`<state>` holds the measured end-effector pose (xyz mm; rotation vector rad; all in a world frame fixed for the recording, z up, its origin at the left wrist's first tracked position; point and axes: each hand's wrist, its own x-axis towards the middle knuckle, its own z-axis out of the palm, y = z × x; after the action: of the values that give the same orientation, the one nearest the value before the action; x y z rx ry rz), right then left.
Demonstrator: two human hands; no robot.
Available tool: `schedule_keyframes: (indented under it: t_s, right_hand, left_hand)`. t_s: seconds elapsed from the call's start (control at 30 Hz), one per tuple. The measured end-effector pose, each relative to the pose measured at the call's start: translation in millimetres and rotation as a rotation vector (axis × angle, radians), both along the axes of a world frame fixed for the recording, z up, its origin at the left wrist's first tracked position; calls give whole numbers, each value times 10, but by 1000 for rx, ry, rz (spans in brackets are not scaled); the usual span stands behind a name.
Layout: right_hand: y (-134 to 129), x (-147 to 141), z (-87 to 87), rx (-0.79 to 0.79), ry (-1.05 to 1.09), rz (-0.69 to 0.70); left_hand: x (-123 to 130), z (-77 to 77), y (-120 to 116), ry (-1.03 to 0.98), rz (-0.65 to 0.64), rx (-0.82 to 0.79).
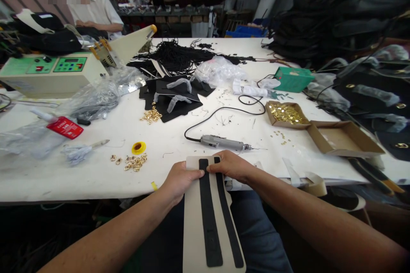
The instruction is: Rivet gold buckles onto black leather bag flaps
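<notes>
A long pale panel [192,222] with two black strips [207,213] lengthwise on it extends from the table's front edge down over my lap. My left hand [182,179] grips its upper left edge, the thumb on top of the wider strip. On the upper right side, my right hand [231,166] holds the panel, its thumb near the top of the same strip. Just beyond the panel a grey electric screwdriver [221,142] lies on the table with its cord attached. Gold clasps [136,162] and a yellow roll [139,148] are to the left.
Left: a red glue bottle [65,127] and a machine [54,72]. Centre back: black pieces [173,102] and a heap of black cords [173,55]. Right: a box of gold parts [286,114], an open cardboard box [346,136] and a green box [294,79]. A person [99,8] sits beyond.
</notes>
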<state>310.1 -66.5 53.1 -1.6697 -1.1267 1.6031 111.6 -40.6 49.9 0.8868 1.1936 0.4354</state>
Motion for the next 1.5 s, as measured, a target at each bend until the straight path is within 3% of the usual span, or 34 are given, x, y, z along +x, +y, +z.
schedule_keyframes:
  t_s: [0.2,0.43,0.57,0.77,0.9,1.0,1.1,1.17,1.4,1.5]
  right_hand:
    - [93,29,-36,-72,-24,38]
    - [150,-25,-8,-51,-310,127]
    - [161,-54,32,-38,-461,184]
    - [153,-76,69,-47,-490,188]
    - [146,-68,81,-45,-489,187]
    - [147,-65,72,-46,-474,192]
    - [142,-65,48,-48,-464,197]
    - [123,-61,52,-57,-463,198]
    - [44,-13,140,-66,-510,204]
    - [-24,16,86,27,-585,202]
  left_hand:
    - [55,-4,65,100,-61,52]
    - [92,-101,129,285,-207,217]
    - [117,-60,153,368,-264,271]
    - [129,-15,204,488,-386,392]
    - [85,-8,206,567,-449,513]
    - [11,-37,151,668,-378,757]
    - [-52,-134,77,641,-339,1127]
    - [-79,-234,38,547,-378,1252]
    - [-156,-672,127,428,-404,1337]
    - [-174,-786,196,426,-439,1361]
